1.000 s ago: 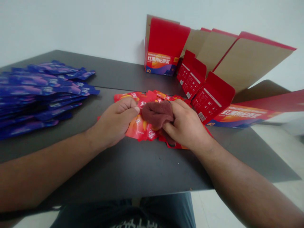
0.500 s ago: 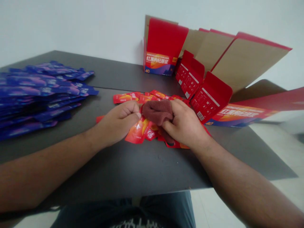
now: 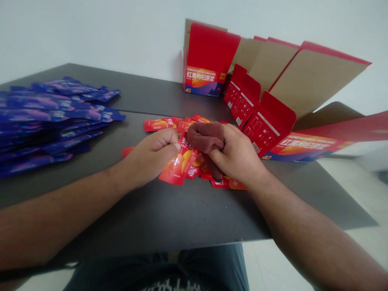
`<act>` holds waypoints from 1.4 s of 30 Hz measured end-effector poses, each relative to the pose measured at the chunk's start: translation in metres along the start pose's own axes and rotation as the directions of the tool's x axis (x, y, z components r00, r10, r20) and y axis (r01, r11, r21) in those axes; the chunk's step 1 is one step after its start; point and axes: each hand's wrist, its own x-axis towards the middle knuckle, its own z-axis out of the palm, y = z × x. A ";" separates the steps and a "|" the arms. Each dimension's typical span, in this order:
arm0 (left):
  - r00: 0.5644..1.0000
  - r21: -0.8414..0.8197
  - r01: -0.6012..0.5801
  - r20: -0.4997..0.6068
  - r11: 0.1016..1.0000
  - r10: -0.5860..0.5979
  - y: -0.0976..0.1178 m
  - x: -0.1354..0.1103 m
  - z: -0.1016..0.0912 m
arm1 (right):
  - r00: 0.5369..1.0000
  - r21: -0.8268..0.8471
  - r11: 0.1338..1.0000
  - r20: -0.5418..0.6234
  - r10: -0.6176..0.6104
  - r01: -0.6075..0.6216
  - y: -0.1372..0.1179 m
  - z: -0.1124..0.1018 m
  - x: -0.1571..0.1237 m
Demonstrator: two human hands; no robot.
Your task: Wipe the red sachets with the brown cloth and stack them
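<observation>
My right hand [image 3: 238, 157] is clenched on a maroon cloth [image 3: 205, 136], which bunches above the fingers and trails down beneath them; my left hand [image 3: 150, 157] sits curled just beside it, thumb against fingers, and I cannot tell whether it pinches anything; both lie over a loose spread of red sachets [image 3: 175, 171] on the dark table [image 3: 194, 218]; a blue sachet heap [image 3: 45, 117] lies well to the left; red cartons [image 3: 212, 48] stand open toward the right, flaps up.

Head-worn view, facing forward, downward
</observation>
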 end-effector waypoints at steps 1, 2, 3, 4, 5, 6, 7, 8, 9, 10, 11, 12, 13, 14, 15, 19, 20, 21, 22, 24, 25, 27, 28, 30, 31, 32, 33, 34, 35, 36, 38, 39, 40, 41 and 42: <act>1.000 -0.001 0.002 -0.014 1.000 -0.002 -0.001 0.000 0.001 | 0.999 0.003 1.000 0.029 -0.023 0.023 -0.002 0.000 -0.001; 1.000 -0.006 0.006 -0.029 1.000 -0.006 -0.002 0.001 0.001 | 0.996 0.009 0.999 0.069 -0.050 0.050 -0.004 0.000 -0.003; 0.999 -0.018 0.010 -0.044 1.000 -0.010 -0.003 0.002 0.001 | 0.990 0.019 0.997 0.116 -0.082 0.081 -0.006 0.000 -0.005; 0.998 -0.036 0.014 -0.053 0.999 -0.015 -0.004 0.002 0.001 | 0.978 0.032 0.993 0.167 -0.121 0.117 -0.009 0.000 -0.007; 0.998 -0.059 0.016 -0.053 0.998 -0.019 -0.005 0.003 0.001 | 0.961 0.050 0.986 0.220 -0.166 0.159 -0.012 -0.001 -0.009; 0.999 -0.079 0.019 -0.043 0.997 -0.023 -0.006 0.003 0.001 | 0.941 0.066 0.978 0.264 -0.210 0.200 -0.014 -0.001 -0.010; 0.999 -0.092 0.025 -0.025 0.995 -0.027 -0.008 0.003 0.001 | 0.923 0.076 0.970 0.297 -0.244 0.232 -0.016 -0.001 -0.012; 0.999 -0.100 0.028 -0.011 0.995 -0.030 -0.009 0.003 0.001 | 0.914 0.075 0.966 0.315 -0.257 0.246 -0.017 -0.001 -0.012; 0.999 -0.106 0.034 -0.002 0.994 -0.034 -0.010 0.003 0.001 | 0.919 0.061 0.969 0.308 -0.247 0.240 -0.017 -0.001 -0.012; 0.999 -0.115 0.043 0.002 0.992 -0.043 -0.012 0.003 0.001 | 0.938 0.032 0.978 0.276 -0.208 0.208 -0.015 0.000 -0.011; 0.998 -0.132 0.054 -0.001 0.990 -0.055 -0.013 0.003 0.001 | 0.964 -0.006 0.987 0.216 -0.154 0.159 -0.013 0.000 -0.010; 0.998 -0.159 0.067 0.000 0.985 -0.068 -0.014 0.003 0.002 | 0.985 -0.040 0.993 0.141 -0.101 0.107 -0.010 0.001 -0.009; 0.997 -0.192 0.083 0.007 0.978 -0.083 -0.015 0.003 0.003 | 0.996 -0.061 0.996 0.068 -0.062 0.066 -0.008 0.002 -0.008; 0.995 -0.229 0.103 0.016 0.968 -0.102 -0.015 0.002 0.005 | 0.999 -0.070 0.997 0.012 -0.041 0.042 -0.007 0.003 -0.007; 0.992 -0.269 0.126 0.020 0.955 -0.125 -0.015 0.002 0.007 | 0.999 -0.069 0.997 -0.011 -0.038 0.037 -0.006 0.004 -0.007; 0.978 -0.377 0.181 -0.028 0.908 -0.206 -0.007 0.002 0.011 | 0.973 0.006 0.987 0.169 -0.157 0.158 -0.018 0.008 -0.015; 0.977 -0.367 0.178 -0.045 0.913 -0.208 -0.005 0.002 0.011 | 0.950 0.040 0.977 0.230 -0.212 0.209 -0.022 0.008 -0.017; 0.978 -0.341 0.170 -0.057 0.925 -0.201 -0.004 0.002 0.010 | 0.926 0.068 0.966 0.276 -0.259 0.250 -0.025 0.008 -0.019; 0.980 -0.309 0.160 -0.061 0.938 -0.187 -0.003 0.002 0.010 | 0.910 0.080 0.959 0.303 -0.283 0.272 -0.027 0.008 -0.020; 0.987 -0.262 0.137 -0.048 0.955 -0.155 -0.005 0.002 0.008 | 0.925 0.037 0.969 0.292 -0.242 0.242 -0.027 0.006 -0.019; 0.989 -0.256 0.128 -0.040 0.958 -0.143 -0.007 0.002 0.007 | 0.950 -0.010 0.981 0.249 -0.186 0.195 -0.025 0.005 -0.017; 0.990 -0.271 0.132 -0.021 0.954 -0.142 -0.010 0.001 0.008 | 0.990 -0.088 0.992 0.119 -0.077 0.088 -0.018 0.003 -0.012; 0.988 -0.286 0.144 -0.013 0.948 -0.154 -0.011 0.001 0.008 | 0.997 -0.107 0.993 0.059 -0.043 0.049 -0.016 0.002 -0.011; 0.983 -0.333 0.167 -0.016 0.928 -0.183 -0.010 0.001 0.011 | 0.999 -0.104 0.994 0.013 -0.033 0.034 -0.013 0.002 -0.009; 0.980 -0.360 0.177 -0.020 0.916 -0.197 -0.008 0.001 0.012 | 0.998 -0.089 0.994 0.031 -0.052 0.055 -0.014 0.003 -0.010; 0.976 -0.386 0.188 -0.026 0.903 -0.215 -0.006 0.001 0.013 | 0.994 -0.068 0.994 0.073 -0.084 0.089 -0.016 0.003 -0.012; 0.972 -0.403 0.200 -0.036 0.893 -0.234 -0.003 0.001 0.013 | 0.984 -0.038 0.990 0.127 -0.127 0.133 -0.020 0.004 -0.015; 0.967 -0.403 0.214 -0.042 0.890 -0.251 -0.001 0.001 0.013 | 0.966 0.000 0.983 0.186 -0.180 0.183 -0.023 0.005 -0.017; 0.963 -0.386 0.224 -0.052 0.895 -0.263 0.001 0.002 0.013 | 0.942 0.041 0.972 0.241 -0.233 0.230 -0.026 0.005 -0.019; 0.962 -0.356 0.227 -0.060 0.906 -0.265 0.002 0.002 0.012 | 0.920 0.073 0.962 0.281 -0.274 0.264 -0.028 0.005 -0.021; 0.971 -0.282 0.201 -0.070 0.938 -0.229 0.002 0.002 0.010 | 0.908 0.090 0.957 0.302 -0.290 0.275 -0.028 0.005 -0.021; 0.977 -0.251 0.179 -0.072 0.951 -0.203 0.001 0.002 0.009 | 0.925 0.067 0.966 0.279 -0.258 0.249 -0.026 0.005 -0.020; 0.981 -0.228 0.163 -0.064 0.960 -0.182 0.000 0.001 0.008 | 0.950 0.029 0.979 0.237 -0.204 0.202 -0.022 0.004 -0.017; 0.985 -0.209 0.156 -0.046 0.965 -0.169 -0.002 0.001 0.007 | 0.973 -0.010 0.989 0.180 -0.142 0.147 -0.017 0.004 -0.014; 0.987 -0.188 0.152 -0.025 0.970 -0.159 -0.003 0.001 0.006 | 0.990 -0.043 0.995 0.119 -0.080 0.086 -0.012 0.003 -0.010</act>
